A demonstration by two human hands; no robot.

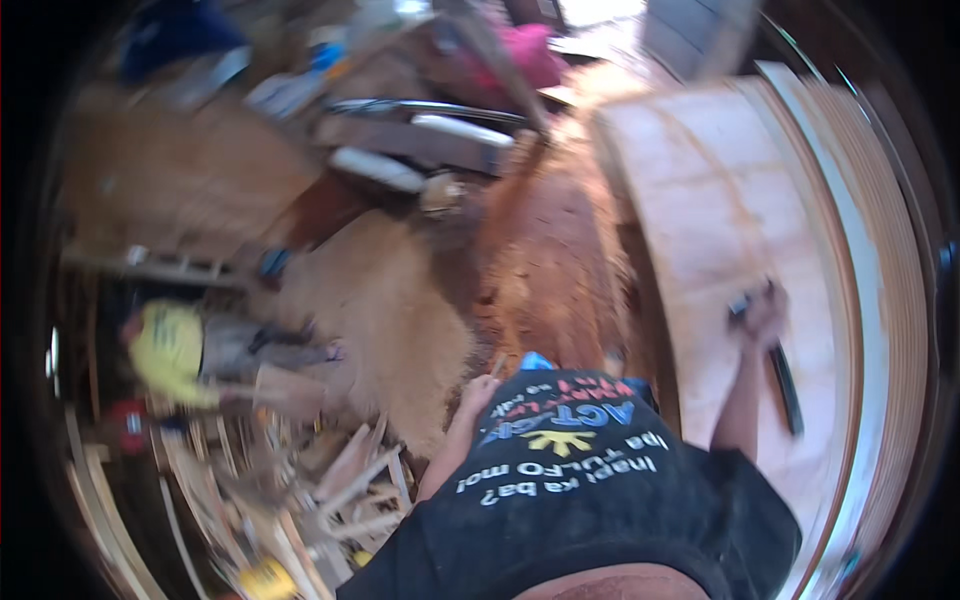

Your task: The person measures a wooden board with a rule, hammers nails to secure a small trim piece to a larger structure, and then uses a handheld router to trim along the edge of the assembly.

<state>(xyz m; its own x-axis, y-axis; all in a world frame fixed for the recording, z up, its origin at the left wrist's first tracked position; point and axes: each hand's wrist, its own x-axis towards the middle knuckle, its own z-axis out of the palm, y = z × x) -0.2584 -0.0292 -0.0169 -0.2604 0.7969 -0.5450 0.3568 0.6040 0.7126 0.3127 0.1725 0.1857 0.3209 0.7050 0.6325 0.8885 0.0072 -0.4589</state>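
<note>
Right hand [766, 315]: fingers look curled round the upper end of a dark hammer-like tool [787, 395], no clear gap; blur hides exact finger placement. Tool is over the lower half of the pale wood sheet [690, 180], handle slanting down and toward the sheet's right edge; touching or just above it, can't tell. Left hand [482, 390] is left of the sheet, well apart from it, beside the black shirt [620, 480]; fingers seem part-curled, can't tell how far open or whether anything is in them.

Step in hand, by my read: handling the tool at the sheet, one-handed. Next move likely calls for a firm right grip and clear room above the sheet; the left hand is too far off to steady anything there.

Counts: one dark tool, one pale sheet on top. Right of the sheet, layered board edges [895, 220], several, too bent and blurred to count. Left of the sheet, one reddish dirt strip [550, 250]; farther left, one tan sawdust patch [380, 290]. Up-left of the sheet, two white rolls [375, 168], one pink bundle [530, 55]. Far left of the sheet, one co-worker in a yellow top [170, 345]. Down-left, wood offcuts [350, 490], many, uncountable.
</note>
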